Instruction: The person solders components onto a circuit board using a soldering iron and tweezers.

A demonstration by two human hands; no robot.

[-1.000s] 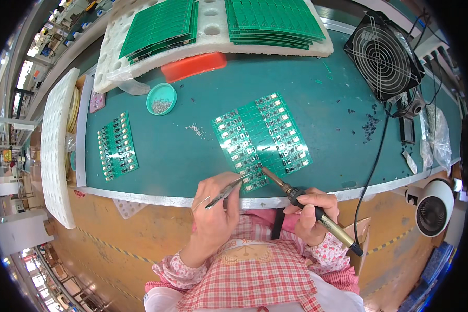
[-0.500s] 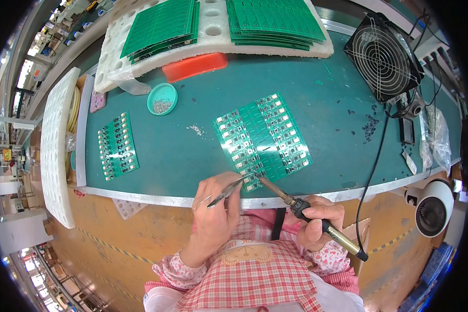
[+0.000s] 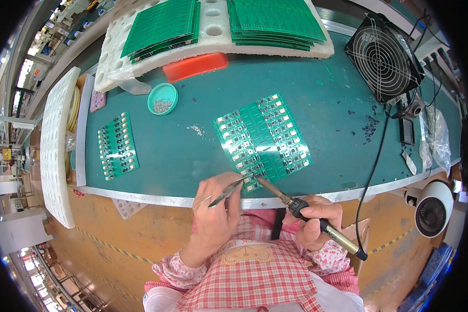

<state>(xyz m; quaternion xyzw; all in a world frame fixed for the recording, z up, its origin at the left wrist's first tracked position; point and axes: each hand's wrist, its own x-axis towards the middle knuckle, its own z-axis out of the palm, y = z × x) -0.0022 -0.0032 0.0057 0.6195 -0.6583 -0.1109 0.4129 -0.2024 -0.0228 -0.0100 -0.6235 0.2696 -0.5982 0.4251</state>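
Observation:
A large green circuit board panel [image 3: 268, 148] lies on the teal mat close to the front edge of the bench, populated with rows of small components. My left hand [image 3: 216, 205] is closed around metal tweezers [image 3: 222, 198], whose tips reach the panel's lower left corner. My right hand [image 3: 320, 221] grips a soldering iron [image 3: 296, 205] like a pen. Its tip meets the same corner, right beside the tweezer tips. Whatever tiny part lies between the two tips is too small to make out.
A smaller board [image 3: 118, 145] lies at left, near a teal dish [image 3: 163, 99] of tiny parts. Foam sheets [image 3: 213, 31] with stacked green boards [image 3: 275, 23] and a red tray [image 3: 195, 66] stand behind. A black fan [image 3: 382, 60] and the iron's cord [image 3: 374, 177] are at right.
The soldering iron and my right hand have shifted very slightly left. The tweezers, my left hand and the panel look almost unmoved.

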